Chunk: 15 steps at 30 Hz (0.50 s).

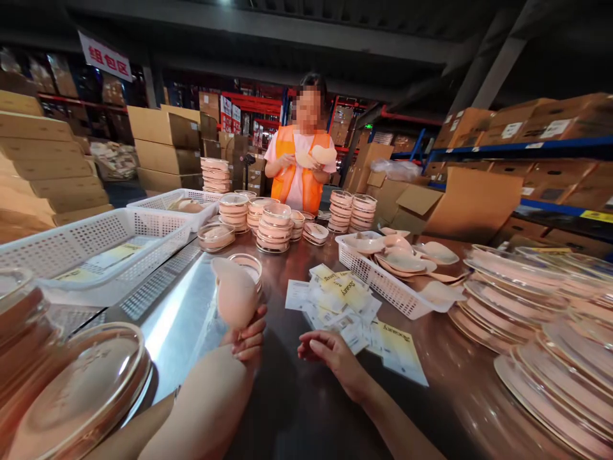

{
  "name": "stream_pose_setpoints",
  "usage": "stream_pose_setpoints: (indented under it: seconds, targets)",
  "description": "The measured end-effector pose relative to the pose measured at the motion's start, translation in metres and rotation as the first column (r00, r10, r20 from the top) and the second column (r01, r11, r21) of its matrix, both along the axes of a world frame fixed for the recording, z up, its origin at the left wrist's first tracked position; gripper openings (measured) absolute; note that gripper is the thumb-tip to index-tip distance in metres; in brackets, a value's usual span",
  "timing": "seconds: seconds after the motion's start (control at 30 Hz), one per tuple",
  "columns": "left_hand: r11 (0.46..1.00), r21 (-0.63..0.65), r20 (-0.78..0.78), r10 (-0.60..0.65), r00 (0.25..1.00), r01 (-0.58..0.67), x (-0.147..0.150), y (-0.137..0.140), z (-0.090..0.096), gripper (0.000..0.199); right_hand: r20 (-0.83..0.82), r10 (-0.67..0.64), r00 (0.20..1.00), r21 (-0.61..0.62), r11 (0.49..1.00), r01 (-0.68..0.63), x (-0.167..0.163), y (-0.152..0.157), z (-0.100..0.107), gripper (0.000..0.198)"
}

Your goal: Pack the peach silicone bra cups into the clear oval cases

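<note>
Nearest the camera, the left hand (pixel 246 338) grips a peach silicone cup (pixel 234 294), fingers curled round its lower edge, holding it upright above the shiny metal table (pixel 297 409). Just right of it, the right hand (pixel 330 354) rests open and empty on the table, fingertips near a scatter of white and yellow leaflets (pixel 345 303). Behind the cup stands a clear round case (pixel 246 265). Right of the leaflets, a white basket (pixel 383 281) holds more cups. Farther back are stacked cases (pixel 275 227), then a person in an orange vest (pixel 301 169) holding two cups.
</note>
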State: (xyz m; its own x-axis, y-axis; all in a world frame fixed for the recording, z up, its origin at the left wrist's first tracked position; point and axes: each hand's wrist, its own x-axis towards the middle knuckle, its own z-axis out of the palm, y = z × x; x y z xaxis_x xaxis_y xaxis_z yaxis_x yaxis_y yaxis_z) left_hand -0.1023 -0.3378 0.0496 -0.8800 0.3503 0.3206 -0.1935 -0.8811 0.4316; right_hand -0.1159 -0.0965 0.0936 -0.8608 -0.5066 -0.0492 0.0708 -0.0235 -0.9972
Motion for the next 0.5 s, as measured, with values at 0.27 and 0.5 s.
stream_pose_setpoints:
  seconds: [0.27, 0.5]
  targets:
    - [0.874, -0.465, 0.027, 0.172, 0.985, -0.140, 0.002, 0.013, 0.003, 0.024, 0.004, 0.027, 1.000, -0.022, 0.999, -0.027, -0.001, -0.001, -0.004, 0.062]
    - [0.441, -0.836, -0.198, 0.315, 0.928, -0.328, 0.007, 0.020, 0.012, 0.036, -0.167, -0.202, 0.965, 0.096, 0.971, 0.220, -0.010, 0.010, -0.002, 0.062]
